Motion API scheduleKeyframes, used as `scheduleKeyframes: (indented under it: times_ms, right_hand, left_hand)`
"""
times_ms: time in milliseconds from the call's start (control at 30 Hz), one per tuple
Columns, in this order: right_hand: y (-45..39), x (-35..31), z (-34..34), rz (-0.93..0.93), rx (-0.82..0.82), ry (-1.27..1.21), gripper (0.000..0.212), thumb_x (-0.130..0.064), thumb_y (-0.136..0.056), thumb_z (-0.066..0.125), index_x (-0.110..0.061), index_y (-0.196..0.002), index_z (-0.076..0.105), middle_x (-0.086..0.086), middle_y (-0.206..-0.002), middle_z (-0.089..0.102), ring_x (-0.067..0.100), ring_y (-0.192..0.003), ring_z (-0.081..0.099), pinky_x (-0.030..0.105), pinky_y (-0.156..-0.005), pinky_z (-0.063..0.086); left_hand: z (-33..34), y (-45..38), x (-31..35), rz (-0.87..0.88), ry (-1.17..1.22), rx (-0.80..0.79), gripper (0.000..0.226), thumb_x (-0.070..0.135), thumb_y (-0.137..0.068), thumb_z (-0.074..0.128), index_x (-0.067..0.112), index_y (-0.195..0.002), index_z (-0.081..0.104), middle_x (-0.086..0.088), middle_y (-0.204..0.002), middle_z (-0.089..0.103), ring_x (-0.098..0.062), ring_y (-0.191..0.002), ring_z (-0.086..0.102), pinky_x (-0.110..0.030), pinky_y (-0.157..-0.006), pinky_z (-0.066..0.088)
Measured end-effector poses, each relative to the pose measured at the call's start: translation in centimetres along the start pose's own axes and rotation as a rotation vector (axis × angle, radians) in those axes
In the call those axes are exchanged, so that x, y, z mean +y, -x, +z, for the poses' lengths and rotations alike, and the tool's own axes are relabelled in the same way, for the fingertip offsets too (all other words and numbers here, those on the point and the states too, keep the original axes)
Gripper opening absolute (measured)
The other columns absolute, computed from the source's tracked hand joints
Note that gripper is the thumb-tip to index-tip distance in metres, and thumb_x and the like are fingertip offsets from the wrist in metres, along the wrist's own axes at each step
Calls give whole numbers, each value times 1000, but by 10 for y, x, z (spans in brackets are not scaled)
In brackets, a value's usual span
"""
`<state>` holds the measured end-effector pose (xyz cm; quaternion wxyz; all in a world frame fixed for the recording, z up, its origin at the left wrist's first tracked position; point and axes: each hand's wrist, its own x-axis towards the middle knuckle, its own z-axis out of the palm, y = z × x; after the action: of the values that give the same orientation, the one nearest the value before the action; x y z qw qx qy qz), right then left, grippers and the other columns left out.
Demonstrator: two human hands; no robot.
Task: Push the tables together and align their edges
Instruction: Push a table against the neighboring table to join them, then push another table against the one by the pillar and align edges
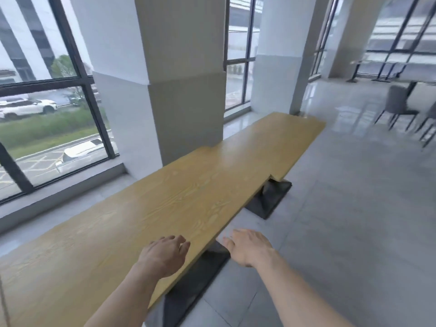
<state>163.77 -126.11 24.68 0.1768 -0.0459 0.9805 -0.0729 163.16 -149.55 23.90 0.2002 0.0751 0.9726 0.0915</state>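
Two long wooden tables stand end to end beside the windows. The near table (132, 215) touches the far table (271, 142), but their sides are offset: the far one juts out toward the room at the joint. My left hand (165, 256) hovers over the near table's right edge, fingers loosely apart, holding nothing. Beside that edge, my right hand (247, 246) floats over the floor, palm down, fingers spread and empty.
Black table bases (269, 199) sit on the tiled floor under the tables. A thick pillar (184, 90) stands against the tables' far side, with a second pillar (280, 55) beyond. Grey chairs (396, 107) and other tables stand at the right back.
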Motion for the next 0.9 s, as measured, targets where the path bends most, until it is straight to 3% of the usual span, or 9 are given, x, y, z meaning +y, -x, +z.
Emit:
scheduleKeyframes:
  times_ms: [400,500,667,767,900]
  right_hand:
    - [-45,292,-30,425,90,-158,52,-46,-106,26,-15,-129,62,12,-136,60,34,-128,55,42,-105,42]
    - [-68,357,-53,509,77,-169,53,-47,-106,25,-16,-131,60,12,-138,59,33,-131,52,41,-108,40]
    - [-100,446,-98,588,91,-175,51,-47,-107,25,-16,-129,60,11,-136,60,34,-128,53,41,-105,41]
    - [-123,493,-113,618,85,-188,51,-46,-107,25,-16,-129,60,12,-136,59,33,-128,53,41,-106,41]
    - [-165,557,-129,623,82,-207,52,-47,-107,24,-16,-127,61,11,-135,59,32,-129,52,41,-107,40]
  left_hand:
    - [6,-228,281,429,-126,-80,51,45,-104,15,29,-137,51,2,-141,55,-23,-130,49,-40,-108,38]
    - [-1,-285,347,506,-120,-116,44,40,-105,18,24,-123,55,0,-131,59,-22,-121,52,-39,-104,40]
    - [-16,-365,444,594,-93,-134,28,39,-103,22,29,-90,44,1,-97,53,-25,-101,56,-41,-92,46]
    - [-22,-402,492,615,-93,-128,26,38,-102,21,29,-88,41,3,-90,48,-21,-87,49,-38,-83,41]
    - [-27,-462,548,611,-137,-150,28,39,-102,20,29,-94,45,3,-97,53,-20,-92,51,-39,-90,43]
